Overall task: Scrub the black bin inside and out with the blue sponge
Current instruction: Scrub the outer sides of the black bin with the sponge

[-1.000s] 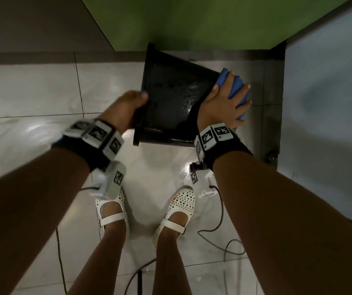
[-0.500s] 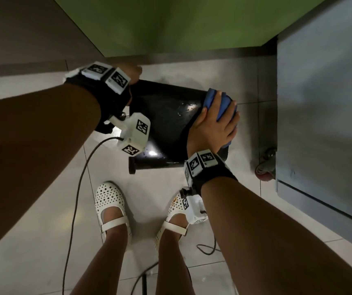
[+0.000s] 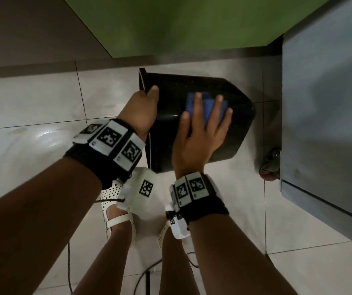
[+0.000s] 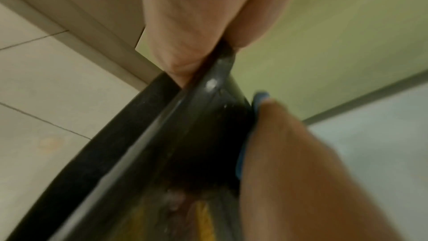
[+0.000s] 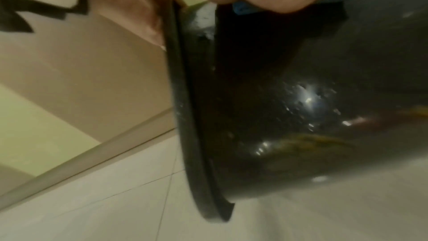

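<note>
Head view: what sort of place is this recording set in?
Probably an indoor utility or washing corner, though that is uncertain. Glossy pale floor tiles meet a green wall, and a grey cabinet on a castor wheel stands beside the black bin.

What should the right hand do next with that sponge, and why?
Probably slide the sponge along the bin wall toward its base. The right hand presses it flat mid-wall, the left hand grips the rim, and the wall beyond looks unscrubbed.
</note>
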A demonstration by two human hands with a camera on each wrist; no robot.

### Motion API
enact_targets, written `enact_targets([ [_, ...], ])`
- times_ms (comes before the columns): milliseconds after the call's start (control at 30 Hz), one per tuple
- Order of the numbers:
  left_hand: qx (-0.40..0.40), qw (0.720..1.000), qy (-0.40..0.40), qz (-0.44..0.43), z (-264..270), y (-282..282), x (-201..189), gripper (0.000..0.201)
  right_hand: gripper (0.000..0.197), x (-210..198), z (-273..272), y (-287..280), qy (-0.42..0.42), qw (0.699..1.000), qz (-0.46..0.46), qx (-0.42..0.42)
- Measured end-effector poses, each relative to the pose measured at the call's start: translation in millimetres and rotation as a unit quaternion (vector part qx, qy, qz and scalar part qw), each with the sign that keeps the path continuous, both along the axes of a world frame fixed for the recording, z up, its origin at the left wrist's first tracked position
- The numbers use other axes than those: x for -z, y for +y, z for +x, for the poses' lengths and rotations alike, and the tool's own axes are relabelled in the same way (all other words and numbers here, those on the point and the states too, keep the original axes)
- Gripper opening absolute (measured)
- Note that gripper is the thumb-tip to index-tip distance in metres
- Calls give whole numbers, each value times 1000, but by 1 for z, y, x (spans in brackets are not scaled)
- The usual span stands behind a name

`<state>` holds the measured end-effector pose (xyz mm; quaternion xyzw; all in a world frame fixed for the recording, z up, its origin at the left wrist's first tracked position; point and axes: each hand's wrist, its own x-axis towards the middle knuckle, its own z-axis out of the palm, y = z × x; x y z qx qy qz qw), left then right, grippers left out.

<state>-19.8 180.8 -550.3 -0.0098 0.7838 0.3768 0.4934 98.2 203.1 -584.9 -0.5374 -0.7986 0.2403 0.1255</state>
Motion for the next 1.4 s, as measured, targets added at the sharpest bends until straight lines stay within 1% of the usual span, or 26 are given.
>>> enact_targets([
  [100,-16,999,26,38,2,-5,-6,53,41,-9,-23,-11,-17,997,25,-72],
  [233,-6,997,53,59,-1,-16,-4,57,43,-7,-32,-6,-49,989,58,-130],
  [300,5,996,66,51,0,-22,-2,48,45,-4,-29,4,-97,984,61,-136],
  [333,14,996,80,46,2,-26,-1,41,44,-3,-26,11,-120,982,61,-129],
  [400,25,993,104,41,5,-33,5,29,43,-1,-18,28,-169,980,7,-104],
  [467,23,993,110,35,11,-40,7,26,46,3,-8,48,-225,969,-87,-59],
  [500,19,993,108,31,14,-43,8,25,48,4,-3,58,-243,962,-120,-32],
  [533,13,994,106,29,17,-46,8,24,49,6,2,68,-252,958,-133,-9],
  [600,3,995,101,27,22,-49,10,23,51,12,10,83,-236,959,-156,25],
  [700,-8,995,91,28,26,-50,16,22,54,22,13,93,-176,964,-178,83],
  [767,-20,996,81,23,28,-47,19,22,55,26,12,91,-153,967,-162,119],
  [800,-30,997,73,20,28,-47,20,24,55,26,11,87,-152,970,-143,123],
  [867,-51,997,59,17,29,-47,25,32,55,28,10,65,-160,978,-90,99],
  [967,-67,997,43,16,32,-47,31,42,50,28,9,9,-132,991,6,7],
  [1000,-74,997,36,14,33,-46,32,43,50,30,9,-10,-125,992,17,-31],
  [1067,-90,996,25,11,36,-46,33,43,49,32,11,-42,-119,988,9,-101],
  [1133,-95,995,23,11,36,-45,34,42,47,35,15,-53,-108,983,9,-149],
  [1167,-91,995,30,13,36,-46,35,42,47,37,16,-50,-102,982,7,-160],
  [1200,-83,996,37,15,34,-47,34,42,49,38,16,-44,-98,983,7,-153],
  [1233,-73,996,44,17,33,-48,36,42,50,38,16,-34,-92,988,8,-123],
  [1300,-56,997,52,16,32,-51,38,43,52,36,13,-4,-85,996,7,-15],
  [1333,-52,997,51,17,32,-52,37,44,53,37,14,14,-102,994,-5,30],
  [1400,-47,997,48,23,31,-52,37,44,56,42,20,51,-123,988,-60,70],
])
